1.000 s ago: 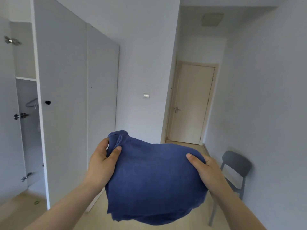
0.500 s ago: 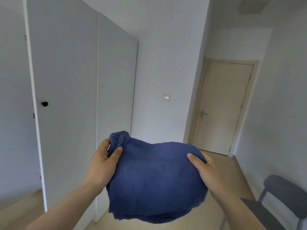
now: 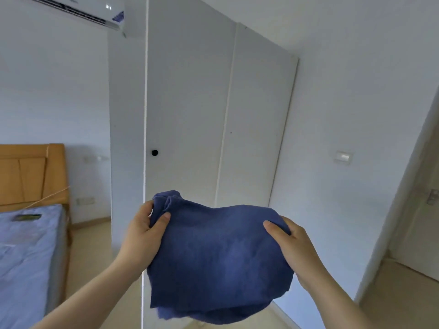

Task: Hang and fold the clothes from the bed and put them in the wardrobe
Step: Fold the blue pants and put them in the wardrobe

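Blue folded garment (image 3: pixel 218 252) between fingers (image 3: pixel 164 218) (wardrobe-side)

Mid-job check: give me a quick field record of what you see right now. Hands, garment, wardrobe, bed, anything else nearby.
left hand: grips the bunched left edge of the garment, thumb on top
right hand: grips the right edge, thumb on top
blue garment: folded, held in the air between both hands
wardrobe: straight ahead, white, one door edge-on with a black knob
bed: at left, blue cover, wooden headboard
air conditioner: upper left wall
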Motion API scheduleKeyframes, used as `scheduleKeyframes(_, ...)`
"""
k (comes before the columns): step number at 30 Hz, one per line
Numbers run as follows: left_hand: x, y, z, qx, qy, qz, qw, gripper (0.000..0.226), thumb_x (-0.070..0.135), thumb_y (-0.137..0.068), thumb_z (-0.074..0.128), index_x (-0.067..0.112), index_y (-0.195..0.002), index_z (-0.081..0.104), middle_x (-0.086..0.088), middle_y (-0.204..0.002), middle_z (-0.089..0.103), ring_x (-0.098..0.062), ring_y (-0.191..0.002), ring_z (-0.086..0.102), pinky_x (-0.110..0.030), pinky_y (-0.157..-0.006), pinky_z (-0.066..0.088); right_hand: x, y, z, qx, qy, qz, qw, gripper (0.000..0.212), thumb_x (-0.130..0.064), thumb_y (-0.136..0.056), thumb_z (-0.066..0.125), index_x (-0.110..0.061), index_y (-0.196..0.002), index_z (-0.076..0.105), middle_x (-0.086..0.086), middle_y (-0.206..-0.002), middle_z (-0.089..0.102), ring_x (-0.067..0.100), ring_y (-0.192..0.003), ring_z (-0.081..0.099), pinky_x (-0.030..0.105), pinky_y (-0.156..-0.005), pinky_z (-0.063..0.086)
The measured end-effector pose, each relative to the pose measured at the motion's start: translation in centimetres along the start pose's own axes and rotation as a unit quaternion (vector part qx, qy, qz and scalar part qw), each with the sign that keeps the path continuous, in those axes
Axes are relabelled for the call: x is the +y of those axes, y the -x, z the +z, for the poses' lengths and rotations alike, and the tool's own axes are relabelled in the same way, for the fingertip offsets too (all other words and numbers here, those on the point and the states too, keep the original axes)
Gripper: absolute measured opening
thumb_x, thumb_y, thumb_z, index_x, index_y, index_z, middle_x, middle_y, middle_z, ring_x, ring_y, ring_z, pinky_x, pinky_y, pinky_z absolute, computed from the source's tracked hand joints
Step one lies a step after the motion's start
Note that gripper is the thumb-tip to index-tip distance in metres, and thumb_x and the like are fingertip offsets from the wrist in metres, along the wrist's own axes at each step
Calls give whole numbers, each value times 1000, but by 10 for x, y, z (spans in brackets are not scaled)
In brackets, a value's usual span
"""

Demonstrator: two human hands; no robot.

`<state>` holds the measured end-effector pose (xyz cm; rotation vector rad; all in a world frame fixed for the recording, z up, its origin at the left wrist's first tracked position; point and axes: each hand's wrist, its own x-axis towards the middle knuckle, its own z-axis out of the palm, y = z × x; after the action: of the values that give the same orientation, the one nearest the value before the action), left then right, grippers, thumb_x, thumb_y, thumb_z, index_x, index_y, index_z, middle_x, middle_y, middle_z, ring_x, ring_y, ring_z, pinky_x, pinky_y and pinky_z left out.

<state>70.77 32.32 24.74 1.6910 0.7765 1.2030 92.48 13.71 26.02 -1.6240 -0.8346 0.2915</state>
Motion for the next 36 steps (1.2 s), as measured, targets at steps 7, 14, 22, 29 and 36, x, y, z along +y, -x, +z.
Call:
scheduleKeyframes(7,-38,-64,-69,98,-36,1,995,11,22,-96,55,33,-95,57,6,-85,67,-10,-80,62,-24,-61,42,-16,-81,111,-100,-24,-46,994,8,-35,-93,60,-38,-94,67,-28,-89,70,-12,-80,64,17,-68,46)
scheduleKeyframes(14,-70,-110,-141,186,-57,-32,980,9,21,-95,55,30,-93,58,1,-85,67,-12,-79,62,-27,-62,44,-29,-138,232,-195,-43,-71,977,9,-34,-93,60,-35,-97,68,-24,-92,72,-8,-83,66,16,-70,48)
scheduleKeyframes(22,-105,-161,-197,274,-92,-46,956,8,19,-95,57,25,-90,59,-6,-84,67,-18,-77,63,-34,-66,47,-37,-204,350,-296,-79,-96,947,10,-33,-94,60,-34,-97,70,-21,-93,73,-5,-84,68,16,-71,49)
scheduleKeyframes(29,-120,-222,-223,329,-132,-50,934,11,22,-95,56,32,-91,59,0,-84,68,-10,-74,63,-26,-60,46,-44,-274,429,-340,-120,-107,927,10,-34,-93,61,-36,-100,68,-25,-94,72,-7,-85,66,18,-74,48)
scheduleKeyframes(36,-154,-273,-253,361,-153,-63,918,7,18,-95,56,22,-91,59,-4,-84,67,-20,-79,63,-31,-63,47,-47,-320,512,-372,-127,-106,913,11,-32,-92,62,-35,-101,68,-21,-97,72,2,-95,66,22,-80,52)
